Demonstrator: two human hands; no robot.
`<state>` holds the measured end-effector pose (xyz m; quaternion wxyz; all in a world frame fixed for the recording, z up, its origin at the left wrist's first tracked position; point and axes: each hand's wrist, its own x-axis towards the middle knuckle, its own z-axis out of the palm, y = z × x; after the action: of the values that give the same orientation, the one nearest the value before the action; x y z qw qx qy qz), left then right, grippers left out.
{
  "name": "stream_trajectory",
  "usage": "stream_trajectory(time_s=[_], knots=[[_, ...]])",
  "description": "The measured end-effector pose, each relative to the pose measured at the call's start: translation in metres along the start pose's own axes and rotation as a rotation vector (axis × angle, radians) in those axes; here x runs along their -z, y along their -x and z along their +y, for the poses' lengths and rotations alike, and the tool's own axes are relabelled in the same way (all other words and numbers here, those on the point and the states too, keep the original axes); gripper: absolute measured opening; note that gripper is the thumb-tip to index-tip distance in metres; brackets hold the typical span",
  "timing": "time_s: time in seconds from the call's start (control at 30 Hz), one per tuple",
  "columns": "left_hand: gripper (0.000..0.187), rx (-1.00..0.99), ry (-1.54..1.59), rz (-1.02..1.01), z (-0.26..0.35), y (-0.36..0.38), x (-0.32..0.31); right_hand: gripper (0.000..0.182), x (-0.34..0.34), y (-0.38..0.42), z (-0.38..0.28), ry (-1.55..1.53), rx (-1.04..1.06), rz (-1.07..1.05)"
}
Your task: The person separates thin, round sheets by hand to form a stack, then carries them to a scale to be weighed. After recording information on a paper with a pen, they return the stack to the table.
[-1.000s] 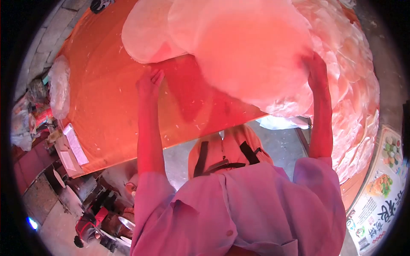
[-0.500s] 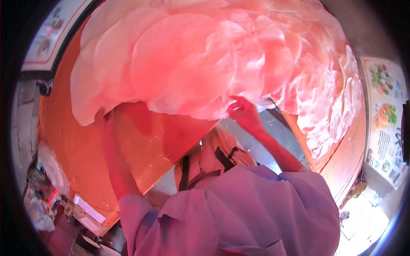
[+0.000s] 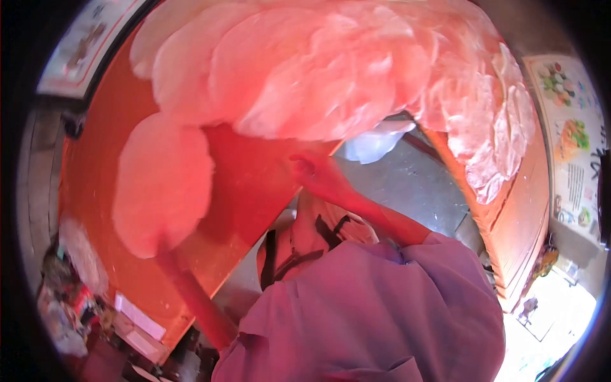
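Thin round pale sheets point(image 3: 286, 70) overlap in a wide layer along the far part of the orange table point(image 3: 235, 191). One oval sheet point(image 3: 163, 184) lies apart at the left, pulled down from the layer, its top edge near the others. My left hand point(image 3: 164, 249) grips the lower edge of this sheet; the fingertips are partly hidden. My right hand point(image 3: 315, 173) is over the table's near edge, below the layer, with fingers curled and blurred; whether it holds anything cannot be made out.
A printed food poster point(image 3: 569, 140) stands on the right and a framed board point(image 3: 89, 48) at the upper left. Plastic bags and clutter point(image 3: 63, 312) are at the lower left. A whitish translucent item point(image 3: 375, 143) shows in the gap between table sections.
My left hand has come down toward me, drawing one sheet off the layer's left end. My right hand has moved left and down, away from the layer's edge.
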<state>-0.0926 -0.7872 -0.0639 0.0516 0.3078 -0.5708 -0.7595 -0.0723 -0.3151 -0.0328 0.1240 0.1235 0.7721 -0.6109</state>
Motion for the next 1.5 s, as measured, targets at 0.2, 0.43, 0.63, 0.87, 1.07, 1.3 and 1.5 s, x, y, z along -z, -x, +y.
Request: stream_trajectory(time_s=[0.2, 0.43, 0.63, 0.87, 1.07, 1.3, 1.5], knots=[[0.048, 0.045, 0.125, -0.014, -0.031, 0.134, 0.001, 0.043, -0.157, 0.025, -0.046, 0.262, 0.510, -0.243], [0.046, 0.045, 0.279, -0.252, -0.037, 0.145, 0.011, 0.040, -0.233, 0.040, -0.069, 0.486, 0.659, -0.473], [0.046, 0.033, 0.190, -0.319, -0.036, 0.132, 0.006, 0.031, -0.225, 0.037, -0.087, 0.458, 0.686, -0.383], [0.043, -0.048, 0.213, -0.319, -0.020, 0.125, -0.015, 0.033, -0.224, 0.011, -0.070, 0.420, 0.708, -0.447], [0.042, -0.080, 0.224, -0.306, -0.036, 0.129, 0.003, 0.033, -0.219, 0.030, -0.076, 0.308, 0.787, -0.319], [0.039, -0.032, 0.241, -0.168, -0.045, 0.131, 0.004, 0.021, -0.221, 0.019, -0.046, 0.295, 0.838, -0.290], [0.035, 0.158, 0.415, 0.084, -0.058, 0.130, 0.014, 0.008, -0.215, 0.012, -0.062, 0.643, 0.740, -0.299]])
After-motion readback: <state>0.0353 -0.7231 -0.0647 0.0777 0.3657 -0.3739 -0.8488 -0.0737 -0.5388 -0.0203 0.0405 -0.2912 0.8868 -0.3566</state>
